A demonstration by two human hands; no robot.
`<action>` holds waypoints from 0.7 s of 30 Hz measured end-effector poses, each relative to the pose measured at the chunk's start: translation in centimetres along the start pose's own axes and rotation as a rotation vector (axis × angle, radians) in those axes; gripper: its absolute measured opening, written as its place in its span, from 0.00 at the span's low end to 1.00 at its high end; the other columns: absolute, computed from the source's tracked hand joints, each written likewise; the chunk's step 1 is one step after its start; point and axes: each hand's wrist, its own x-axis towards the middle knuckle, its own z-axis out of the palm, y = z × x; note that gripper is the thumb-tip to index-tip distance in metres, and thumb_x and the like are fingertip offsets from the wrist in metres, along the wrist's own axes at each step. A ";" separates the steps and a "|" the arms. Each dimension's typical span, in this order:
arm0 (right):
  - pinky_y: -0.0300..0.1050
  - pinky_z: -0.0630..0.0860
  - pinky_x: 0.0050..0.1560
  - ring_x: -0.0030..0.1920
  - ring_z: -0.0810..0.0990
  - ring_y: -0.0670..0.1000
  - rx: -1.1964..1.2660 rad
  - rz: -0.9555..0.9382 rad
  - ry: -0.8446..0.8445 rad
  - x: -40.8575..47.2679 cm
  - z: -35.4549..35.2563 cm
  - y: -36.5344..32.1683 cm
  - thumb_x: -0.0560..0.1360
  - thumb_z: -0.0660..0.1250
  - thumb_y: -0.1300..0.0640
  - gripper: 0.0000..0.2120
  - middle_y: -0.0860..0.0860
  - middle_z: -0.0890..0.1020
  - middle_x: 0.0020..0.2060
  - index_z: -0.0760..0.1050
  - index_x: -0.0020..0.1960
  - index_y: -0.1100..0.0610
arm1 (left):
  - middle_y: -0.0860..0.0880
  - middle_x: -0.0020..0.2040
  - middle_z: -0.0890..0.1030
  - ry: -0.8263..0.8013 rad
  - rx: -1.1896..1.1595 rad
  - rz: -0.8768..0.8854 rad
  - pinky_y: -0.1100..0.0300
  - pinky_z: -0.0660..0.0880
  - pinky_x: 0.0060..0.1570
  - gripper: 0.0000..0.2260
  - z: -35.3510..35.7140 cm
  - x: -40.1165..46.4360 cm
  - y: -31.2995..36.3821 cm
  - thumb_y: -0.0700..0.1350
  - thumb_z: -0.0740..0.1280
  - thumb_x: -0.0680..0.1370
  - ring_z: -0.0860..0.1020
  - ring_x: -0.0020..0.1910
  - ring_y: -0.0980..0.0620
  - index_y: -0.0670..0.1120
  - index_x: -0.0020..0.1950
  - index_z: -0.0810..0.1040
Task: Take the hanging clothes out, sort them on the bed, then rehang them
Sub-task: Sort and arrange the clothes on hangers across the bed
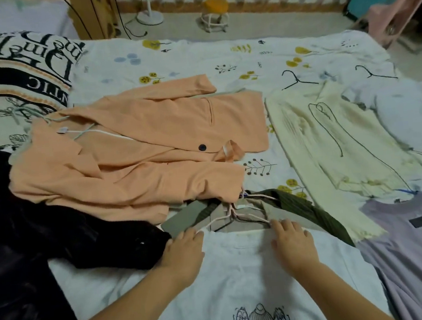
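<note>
Both hands lie palm-down on a white tee (242, 272) at the near edge of the bed (196, 59). The left hand (185, 254) rests on the tee's left shoulder with fingers fairly straight; its fingertips reach a pale pink hanger (231, 215) at the collar, but whether they pinch it cannot be told. The right hand (292, 239) lies flat on the right shoulder, fingers spread and relaxed, gripping nothing visible. The tee's lower part runs out of the picture, cutting off a line-drawn cartoon print (260, 317).

Just past the collar several hangers overlap on a beige garment (273, 209) and an olive ribbed one (308, 210), both mostly covered by the tee, so their shapes are hard to make out. A grey piece (184, 217) pokes out from under an orange blazer (137, 151), which lies spread beyond the left hand with a hanger (85, 131) at its collar. A black garment (32, 226) fills the left side, partly cut off.

To the right lies a cream top (331, 144), a pale blue item (410, 119) blurred beyond it, and 2 black hanger hooks (297, 79) showing above them. A lilac tee (416, 244) is cut by the right edge. A lettered blanket (15, 69) sits at far left; a fan base (150, 18) and stool (215, 14) stand on the floor beyond.
</note>
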 end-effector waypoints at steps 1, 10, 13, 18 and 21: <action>0.50 0.64 0.65 0.68 0.64 0.55 -0.017 -0.016 0.008 -0.1 0.2 0.4 0.81 0.52 0.56 0.20 0.53 0.66 0.67 0.57 0.72 0.53 | 0.48 0.71 0.61 0.005 0.015 -0.021 0.54 0.62 0.64 0.20 0.3 0.0 0.3 0.48 0.53 0.82 0.62 0.69 0.48 0.47 0.73 0.56; 0.47 0.70 0.54 0.62 0.70 0.56 0.123 -0.042 0.045 -2.0 -0.1 2.7 0.81 0.52 0.56 0.15 0.55 0.71 0.61 0.64 0.66 0.57 | 0.49 0.65 0.70 0.025 0.040 -0.181 0.56 0.63 0.59 0.14 -0.3 -0.7 2.2 0.50 0.55 0.81 0.67 0.64 0.48 0.48 0.66 0.65; 0.46 0.66 0.43 0.53 0.75 0.56 0.284 -0.039 0.124 -4.2 -1.4 3.9 0.80 0.55 0.56 0.11 0.55 0.75 0.54 0.68 0.60 0.58 | 0.49 0.64 0.70 0.045 0.004 -0.177 0.56 0.65 0.58 0.13 -1.4 -2.2 3.2 0.50 0.54 0.82 0.67 0.64 0.48 0.48 0.64 0.66; 0.49 0.69 0.43 0.47 0.78 0.61 0.515 -0.108 0.269 -7.7 -5.5 4.8 0.75 0.66 0.57 0.07 0.58 0.80 0.45 0.76 0.50 0.61 | 0.47 0.47 0.76 0.172 -0.244 -0.211 0.57 0.67 0.41 0.06 -4.6 -5.8 4.1 0.47 0.57 0.81 0.76 0.51 0.45 0.48 0.47 0.61; 0.47 0.64 0.40 0.47 0.78 0.59 0.536 -0.123 0.330 -9.7 -8.4 4.8 0.74 0.66 0.57 0.05 0.55 0.81 0.43 0.77 0.46 0.58 | 0.49 0.45 0.77 0.295 -0.370 -0.185 0.56 0.68 0.41 0.06 -6.8 -8.6 4.3 0.48 0.60 0.79 0.77 0.49 0.45 0.49 0.47 0.63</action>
